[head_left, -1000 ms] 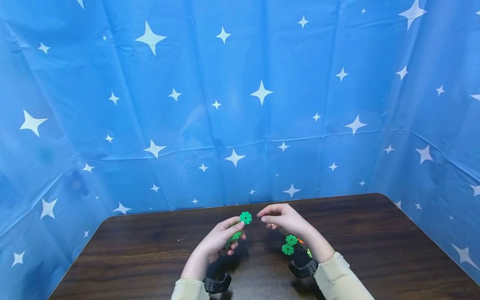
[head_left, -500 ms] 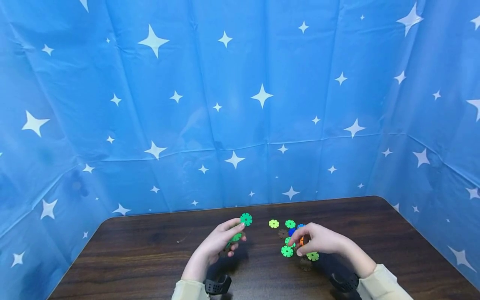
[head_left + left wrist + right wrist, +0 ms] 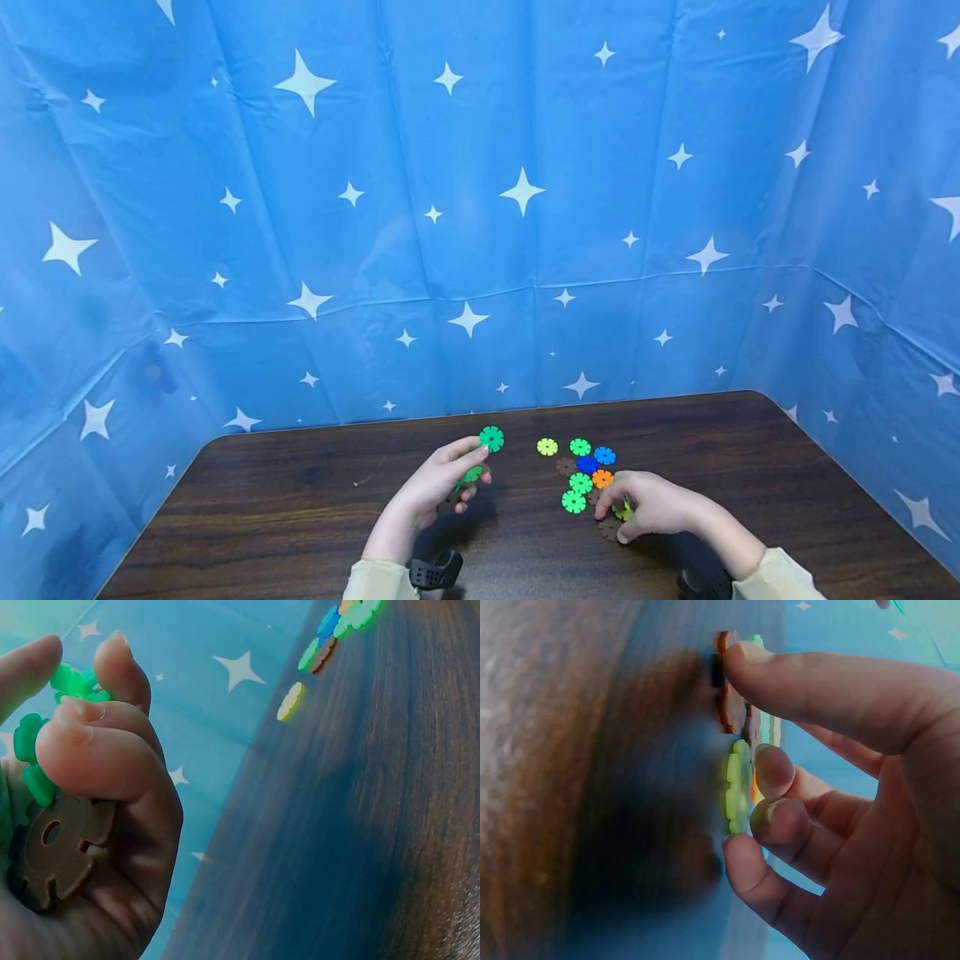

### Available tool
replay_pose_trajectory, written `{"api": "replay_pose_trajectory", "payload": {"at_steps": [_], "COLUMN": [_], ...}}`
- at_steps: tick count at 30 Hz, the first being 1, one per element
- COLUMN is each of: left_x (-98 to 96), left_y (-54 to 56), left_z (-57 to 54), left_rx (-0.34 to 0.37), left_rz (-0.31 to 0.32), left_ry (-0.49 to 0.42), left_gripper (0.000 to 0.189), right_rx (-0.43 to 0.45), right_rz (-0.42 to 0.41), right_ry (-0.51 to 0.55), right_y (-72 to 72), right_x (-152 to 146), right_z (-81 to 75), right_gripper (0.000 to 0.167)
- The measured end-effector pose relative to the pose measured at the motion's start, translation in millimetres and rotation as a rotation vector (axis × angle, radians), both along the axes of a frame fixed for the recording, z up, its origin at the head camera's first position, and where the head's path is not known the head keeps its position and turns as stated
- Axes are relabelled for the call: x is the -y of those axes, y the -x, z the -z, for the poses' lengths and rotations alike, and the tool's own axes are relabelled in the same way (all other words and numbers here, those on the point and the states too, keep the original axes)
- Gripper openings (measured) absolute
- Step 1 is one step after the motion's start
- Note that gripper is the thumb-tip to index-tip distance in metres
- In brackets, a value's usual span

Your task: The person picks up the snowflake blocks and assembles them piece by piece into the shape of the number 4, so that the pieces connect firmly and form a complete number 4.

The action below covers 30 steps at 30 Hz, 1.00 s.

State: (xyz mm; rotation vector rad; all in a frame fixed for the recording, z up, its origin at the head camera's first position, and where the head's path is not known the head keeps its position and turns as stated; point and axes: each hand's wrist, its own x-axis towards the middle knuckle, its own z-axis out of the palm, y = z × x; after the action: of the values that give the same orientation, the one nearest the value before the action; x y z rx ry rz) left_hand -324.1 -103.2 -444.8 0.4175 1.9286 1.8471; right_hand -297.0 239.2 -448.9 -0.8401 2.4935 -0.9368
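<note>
In the head view my left hand (image 3: 438, 483), raised over the table, grips several notched plastic discs. A green disc (image 3: 491, 438) stands above its thumb and index finger. The left wrist view shows a brown disc (image 3: 64, 855) against the palm and another green disc (image 3: 34, 761) beside the curled fingers. My right hand (image 3: 656, 504) is low over the loose discs, fingers bent and spread. Its thumb touches a brown disc (image 3: 731, 690) lying flat; the index fingertip is hidden in the right wrist view. The other fingertips are close to a yellow-green disc (image 3: 737, 787).
More loose discs lie left of and behind the right hand: yellow (image 3: 547, 447), orange (image 3: 602, 478), dark blue (image 3: 587, 464), light blue (image 3: 604, 455), and a green one (image 3: 573, 501). The dark wooden table (image 3: 300, 508) ends at a blue star-patterned curtain (image 3: 480, 250).
My right hand has moved from beside the left hand down to the right, past the orange disc, to the near brown disc. The left hand has stayed put with its discs.
</note>
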Motion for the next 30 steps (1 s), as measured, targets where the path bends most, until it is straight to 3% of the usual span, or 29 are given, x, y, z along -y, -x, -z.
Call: {"api": "replay_pose_trajectory", "payload": {"at_steps": [22,30], "left_x": [-2.0,-0.3], "left_y": [-0.6,-1.0], "left_z": [-1.8,-0.3], "left_rx": [0.008,0.007], "left_rz": [-0.005,-0.013], "left_ry": [0.004,-0.002], "left_gripper": [0.057,0.057], "right_rx": [-0.039,-0.021], "right_rz": [0.010,0.013], "right_ry": [-0.034,0.063], "right_y": [-2.0,5.1], "right_x": [11.4,18.4], "right_z": [2.6,-11.8], "right_gripper": [0.027,0.016]}}
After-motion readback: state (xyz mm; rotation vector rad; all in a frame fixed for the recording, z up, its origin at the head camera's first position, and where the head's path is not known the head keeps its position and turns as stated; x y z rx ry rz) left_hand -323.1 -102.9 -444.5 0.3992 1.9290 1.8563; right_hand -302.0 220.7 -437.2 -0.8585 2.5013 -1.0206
